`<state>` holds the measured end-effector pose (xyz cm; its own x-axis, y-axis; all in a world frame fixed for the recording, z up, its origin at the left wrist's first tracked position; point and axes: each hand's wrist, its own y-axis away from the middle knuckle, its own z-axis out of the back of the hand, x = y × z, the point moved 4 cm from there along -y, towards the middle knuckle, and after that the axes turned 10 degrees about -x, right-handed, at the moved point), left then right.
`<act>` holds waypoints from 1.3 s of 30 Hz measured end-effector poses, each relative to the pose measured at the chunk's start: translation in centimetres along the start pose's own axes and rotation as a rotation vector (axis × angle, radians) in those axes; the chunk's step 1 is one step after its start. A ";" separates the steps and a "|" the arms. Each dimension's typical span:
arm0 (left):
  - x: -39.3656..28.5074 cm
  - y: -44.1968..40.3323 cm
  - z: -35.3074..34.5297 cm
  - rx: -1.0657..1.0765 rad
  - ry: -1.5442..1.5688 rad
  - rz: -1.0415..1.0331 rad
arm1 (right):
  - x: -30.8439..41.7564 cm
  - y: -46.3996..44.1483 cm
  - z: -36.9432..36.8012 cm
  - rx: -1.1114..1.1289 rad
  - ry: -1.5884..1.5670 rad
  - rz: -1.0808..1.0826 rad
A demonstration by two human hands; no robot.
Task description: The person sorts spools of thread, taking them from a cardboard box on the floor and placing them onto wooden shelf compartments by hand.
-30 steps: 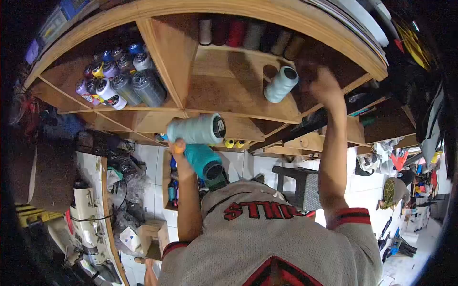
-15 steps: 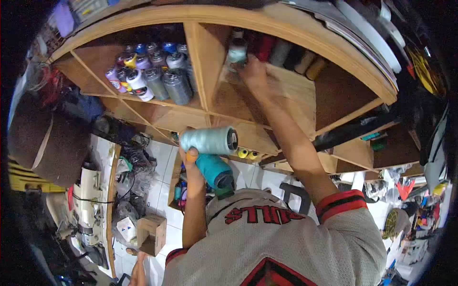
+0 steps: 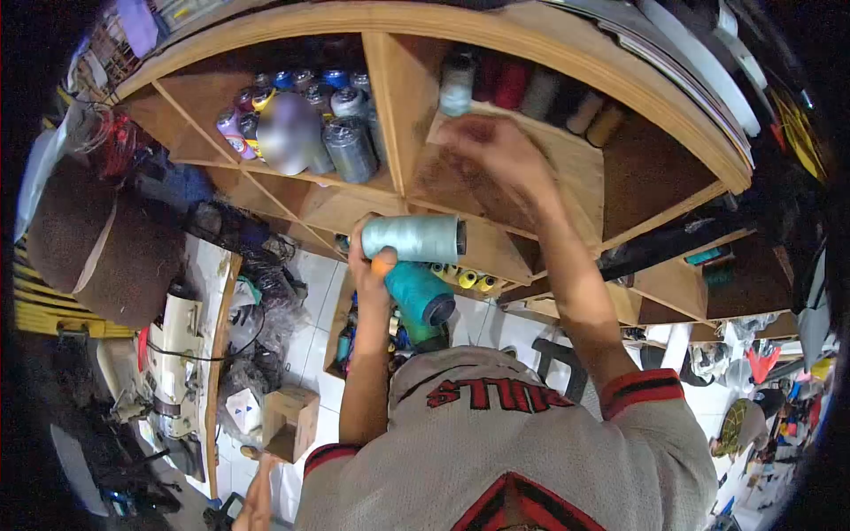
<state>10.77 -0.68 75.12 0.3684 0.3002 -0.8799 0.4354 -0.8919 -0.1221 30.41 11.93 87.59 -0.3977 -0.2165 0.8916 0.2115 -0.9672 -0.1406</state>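
Note:
My left hand (image 3: pixel 370 270) is closed around thread cones in front of my chest. A pale blue thread cone (image 3: pixel 409 237) lies sideways on top, and a teal thread cone (image 3: pixel 418 294) is below it. Beneath them shows a green cone (image 3: pixel 427 336); whether it is held too, I cannot tell. By my thumb is a small orange patch I cannot make out. My right hand (image 3: pixel 496 149) hovers inside the upper shelf compartment, fingers loosely bent and apart, holding nothing. Just beyond it a pale blue thread spool (image 3: pixel 456 88) stands upright against the divider.
The wooden shelf (image 3: pixel 383 106) curves across the top. Its left compartment holds several thread spools (image 3: pixel 350 149); darker spools (image 3: pixel 540 93) line the right one's back. A sewing machine (image 3: pixel 177 354) and cardboard box (image 3: pixel 290 420) are at left. A person's bare limb (image 3: pixel 257 500) enters below.
My right hand has let go of the pale blue spool on the shelf and drawn back from it. The left hand still holds its cones.

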 end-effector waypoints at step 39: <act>-0.6 0.1 -5.5 0.123 0.305 0.245 | -11.1 -6.4 2.5 -0.607 0.365 0.213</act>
<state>15.15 0.87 78.20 0.6835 0.1437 -0.7157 0.2099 -0.9777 0.0041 35.65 20.82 79.68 -0.6969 -0.3356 0.6338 -0.1720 -0.7798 -0.6020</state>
